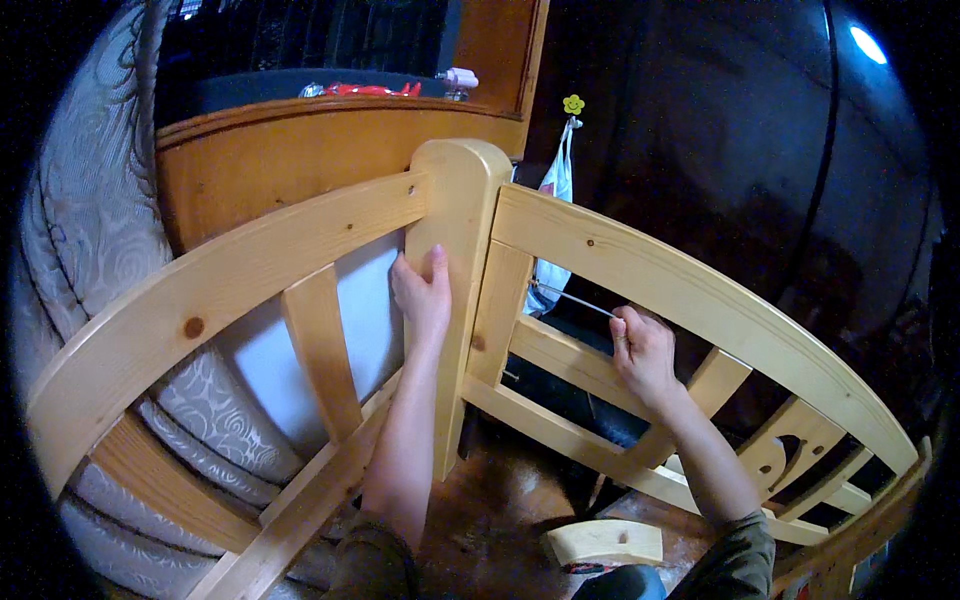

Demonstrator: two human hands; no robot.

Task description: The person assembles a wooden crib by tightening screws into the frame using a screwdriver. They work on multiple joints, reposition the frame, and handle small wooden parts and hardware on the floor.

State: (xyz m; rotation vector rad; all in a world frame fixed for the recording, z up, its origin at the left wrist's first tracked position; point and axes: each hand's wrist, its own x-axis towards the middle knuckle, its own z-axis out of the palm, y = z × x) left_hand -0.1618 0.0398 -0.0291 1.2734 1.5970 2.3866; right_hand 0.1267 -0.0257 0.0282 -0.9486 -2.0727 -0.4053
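A pale wooden corner post [470,165] stands upright between two slatted wooden panels. My left hand [422,295] grips the post at its left edge, thumb lying up its face. In my right hand [645,355] is a thin metal rod [578,299], shaped like a driver or key; any handle is hidden in the closed fingers. Its far tip meets a small brassy fitting [535,284] at the side of the upright slat [495,310] beside the post. The right panel's curved top rail [690,290] passes above my right hand. The left panel's top rail [230,265] joins the post.
A patterned fabric sofa [90,220] lies behind the left panel. A curved wooden piece [605,543] rests on the floor near my knee. Past the panels, a white plastic bag [560,180] hangs from a yellow flower hook [573,104]. A wooden cabinet [300,150] stands behind.
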